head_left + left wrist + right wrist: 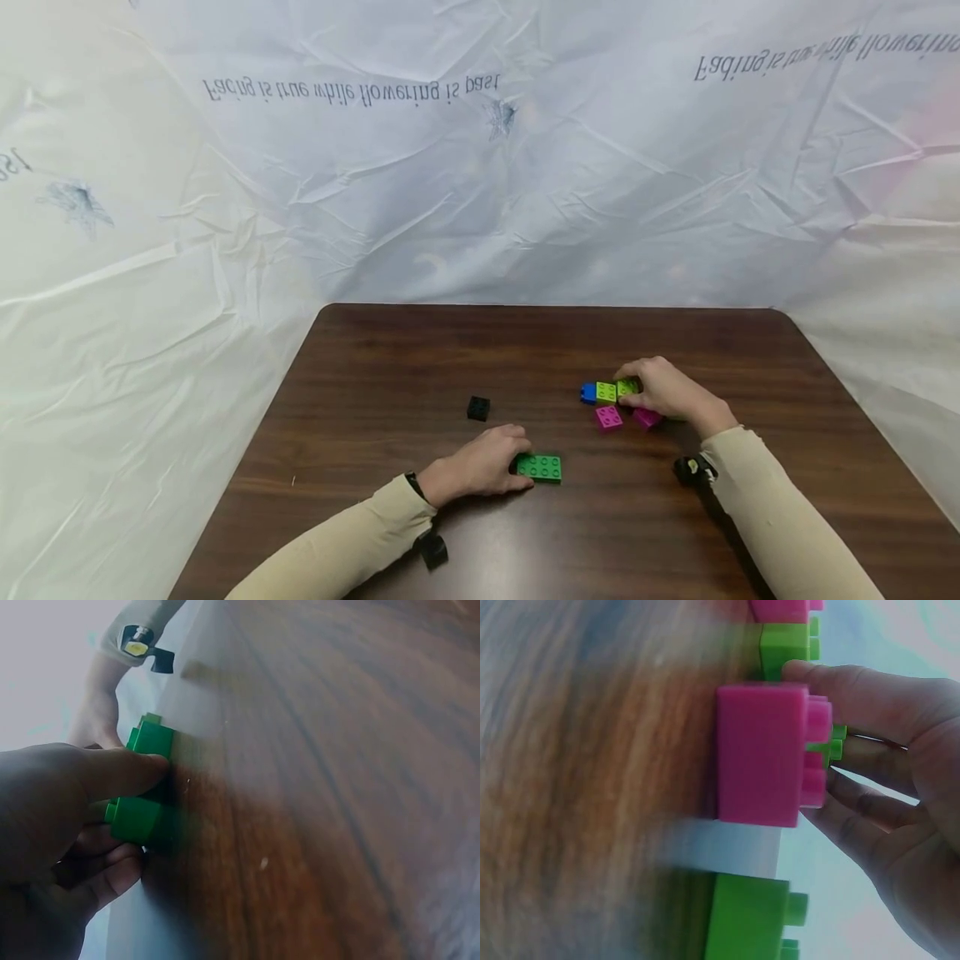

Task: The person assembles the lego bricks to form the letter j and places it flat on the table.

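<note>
My left hand point(483, 462) holds a long green toy brick point(542, 468) at its left end, near the table's middle. In the left wrist view the thumb lies over the side of that green brick point(142, 817), with fingers beneath. Farther right, my right hand point(667, 390) pinches a lime brick point(627, 387) between thumb and fingers. It stands in a row beside another lime brick point(606, 392) and a blue brick point(588, 394). A magenta brick point(761, 754) sits close under the right hand and partly hides the held brick in the right wrist view.
A second magenta brick point(608, 418) lies just in front of the row. A black brick point(477, 408) stands alone beyond the left hand. Another green brick point(746, 919) shows low in the right wrist view. White printed sheeting point(525, 208) hangs behind the brown table point(405, 350).
</note>
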The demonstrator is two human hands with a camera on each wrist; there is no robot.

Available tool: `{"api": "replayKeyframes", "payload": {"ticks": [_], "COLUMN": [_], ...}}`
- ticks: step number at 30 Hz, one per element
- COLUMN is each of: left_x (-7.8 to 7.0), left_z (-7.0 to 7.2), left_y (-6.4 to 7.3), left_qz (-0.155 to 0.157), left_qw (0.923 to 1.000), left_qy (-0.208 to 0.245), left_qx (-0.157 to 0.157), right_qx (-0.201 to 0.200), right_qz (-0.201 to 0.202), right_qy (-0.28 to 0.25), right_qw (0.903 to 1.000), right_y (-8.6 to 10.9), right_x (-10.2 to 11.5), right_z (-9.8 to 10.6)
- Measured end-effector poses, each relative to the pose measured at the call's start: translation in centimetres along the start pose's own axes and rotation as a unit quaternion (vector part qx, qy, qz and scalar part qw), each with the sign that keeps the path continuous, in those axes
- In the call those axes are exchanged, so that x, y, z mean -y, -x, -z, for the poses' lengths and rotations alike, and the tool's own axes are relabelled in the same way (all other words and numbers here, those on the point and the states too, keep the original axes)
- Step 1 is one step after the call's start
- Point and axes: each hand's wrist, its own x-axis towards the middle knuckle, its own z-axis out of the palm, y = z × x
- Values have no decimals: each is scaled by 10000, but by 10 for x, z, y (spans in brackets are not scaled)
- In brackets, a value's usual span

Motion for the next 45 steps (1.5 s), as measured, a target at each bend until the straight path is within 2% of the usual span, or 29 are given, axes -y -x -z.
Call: {"api": "replayKeyframes", "payload": {"ticks": [9,19,30,40,45], "left_x": [3,2,2,1,1], "left_z": [0,5,1,1,3], "left_y": [-2,-3,-3,-4,-5], "left_qz": [65,202,96,156,142], "left_qw": [9999,9995,9997,9995,9996], "left_qy": [136,176,185,229,178], "left_qx": [71,158,91,136,135], "right_qx": [-231,-398,-660,-570,-664], "right_qz": [259,441,921,1274,1415], "right_qy": [172,138,127,-53,-151], "right_qw": [9992,9981,9935,9902,9876], "right_y": [1,0,-2,-5,-6], "right_x": [12,23,31,45,51], "right_z": [9,15,9,2,5]}}
